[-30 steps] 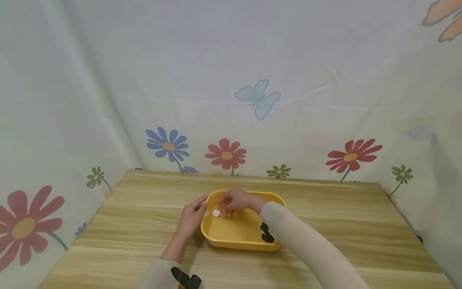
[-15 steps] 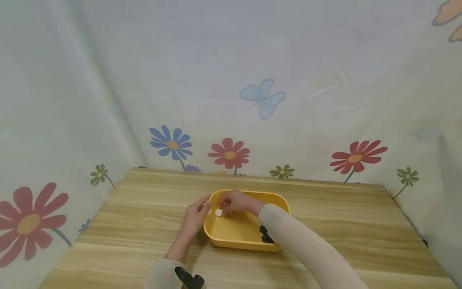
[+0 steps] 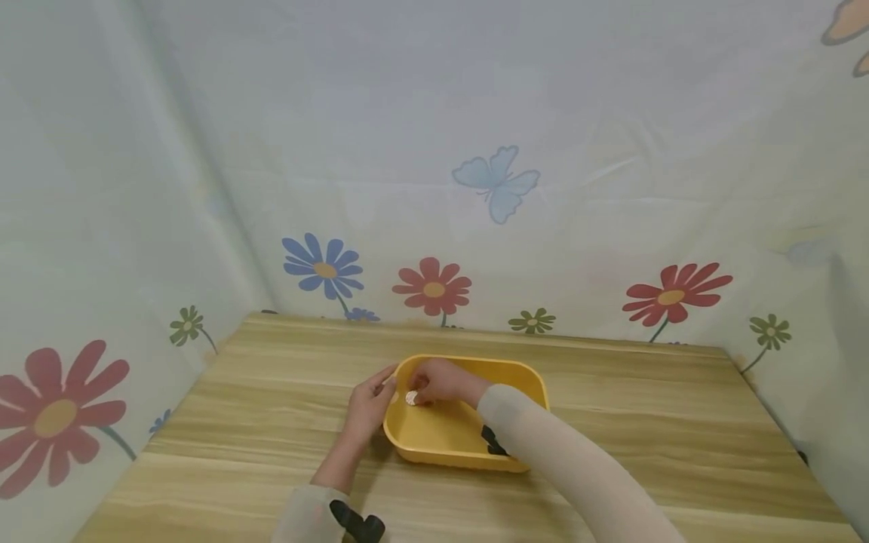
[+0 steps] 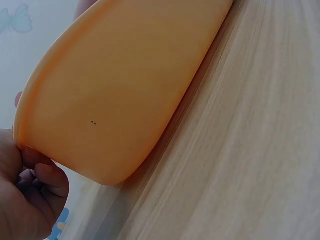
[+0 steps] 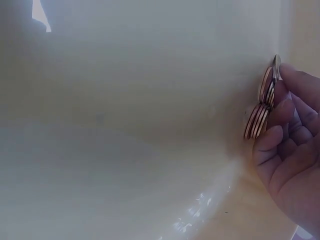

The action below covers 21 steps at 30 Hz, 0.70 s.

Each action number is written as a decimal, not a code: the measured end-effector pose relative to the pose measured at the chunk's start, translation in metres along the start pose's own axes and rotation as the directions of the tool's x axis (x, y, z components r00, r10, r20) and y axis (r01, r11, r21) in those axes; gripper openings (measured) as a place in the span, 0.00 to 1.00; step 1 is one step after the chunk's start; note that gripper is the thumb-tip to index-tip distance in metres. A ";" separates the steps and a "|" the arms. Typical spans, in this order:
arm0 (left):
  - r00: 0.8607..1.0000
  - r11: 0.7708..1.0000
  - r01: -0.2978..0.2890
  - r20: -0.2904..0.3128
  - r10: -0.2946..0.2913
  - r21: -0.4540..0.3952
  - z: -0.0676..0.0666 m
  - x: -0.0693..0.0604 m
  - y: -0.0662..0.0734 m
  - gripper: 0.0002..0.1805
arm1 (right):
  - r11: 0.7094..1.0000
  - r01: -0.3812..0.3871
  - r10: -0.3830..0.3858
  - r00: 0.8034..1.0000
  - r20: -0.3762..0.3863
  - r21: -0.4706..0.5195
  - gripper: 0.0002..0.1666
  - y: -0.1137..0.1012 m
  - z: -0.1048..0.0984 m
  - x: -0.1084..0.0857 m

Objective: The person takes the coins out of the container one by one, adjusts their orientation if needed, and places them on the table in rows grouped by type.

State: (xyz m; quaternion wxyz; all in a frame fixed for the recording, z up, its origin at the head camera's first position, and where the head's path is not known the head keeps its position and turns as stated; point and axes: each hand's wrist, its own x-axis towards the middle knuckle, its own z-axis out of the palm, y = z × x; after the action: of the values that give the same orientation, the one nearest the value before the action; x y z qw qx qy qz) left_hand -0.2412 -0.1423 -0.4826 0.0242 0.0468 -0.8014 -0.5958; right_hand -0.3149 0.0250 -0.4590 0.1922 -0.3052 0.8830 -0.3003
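- Fingers of the right hand are curled, and they pinch several thin discs by the edges.
- How many discs there are, I cannot count: the fingertips cover one part of them, and in the head view only one pale round face shows.
- The left hand holds the left end of a basin with bent fingers; the left wrist view cuts this hand off at its edge.
- The right sleeve hides some of the basin's right end.
- The discs are flat and round, with a coppery shine; the basin is smooth, yellow and oblong, with rounded corners; the tabletop has a streaked wood grain.
- The discs are at the right fingertips, inside the basin, near its left end and the left hand.
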 end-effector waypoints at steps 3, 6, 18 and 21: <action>1.000 1.000 0.000 -0.002 0.000 0.008 0.000 0.000 0.000 0.23 | 1.000 0.011 -0.011 1.000 -0.003 -0.028 0.09 -0.002 0.001 0.001; 1.000 1.000 0.004 -0.004 -0.004 0.008 0.000 0.001 0.000 0.22 | 0.998 0.016 -0.017 1.000 -0.009 -0.055 0.08 -0.003 0.002 0.002; 1.000 1.000 -0.017 0.004 0.018 -0.018 -0.001 0.001 -0.004 0.23 | 0.997 0.029 -0.030 0.999 -0.012 -0.077 0.04 -0.004 0.002 0.003; 1.000 0.999 -0.010 0.002 0.010 -0.033 -0.001 0.001 -0.004 0.23 | 0.997 0.041 -0.041 0.999 -0.001 -0.060 0.07 -0.001 0.002 0.004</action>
State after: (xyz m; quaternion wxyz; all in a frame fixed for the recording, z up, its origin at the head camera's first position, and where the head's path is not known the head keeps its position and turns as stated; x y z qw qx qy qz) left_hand -0.2417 -0.1441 -0.4862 0.0270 0.0418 -0.7918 -0.6088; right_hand -0.3164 0.0209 -0.4598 0.1759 -0.3284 0.8854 -0.2779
